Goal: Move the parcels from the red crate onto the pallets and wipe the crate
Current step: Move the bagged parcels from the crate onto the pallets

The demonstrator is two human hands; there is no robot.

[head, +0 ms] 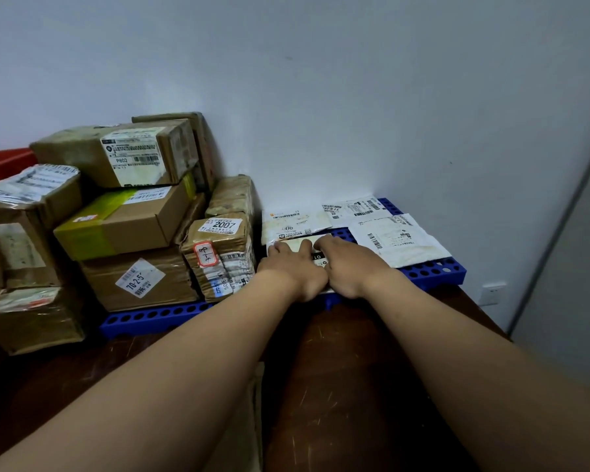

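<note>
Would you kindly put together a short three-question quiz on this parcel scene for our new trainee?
1. True or false: the left hand and right hand both rest on a flat white parcel on the blue pallet.
2. The taped box beside that parcel bears which large number? A 2007, B 3050, C 1188.
3. Fill in: the red crate shows at the picture's ___ edge.
Key: 1 true; 2 A; 3 left.
</note>
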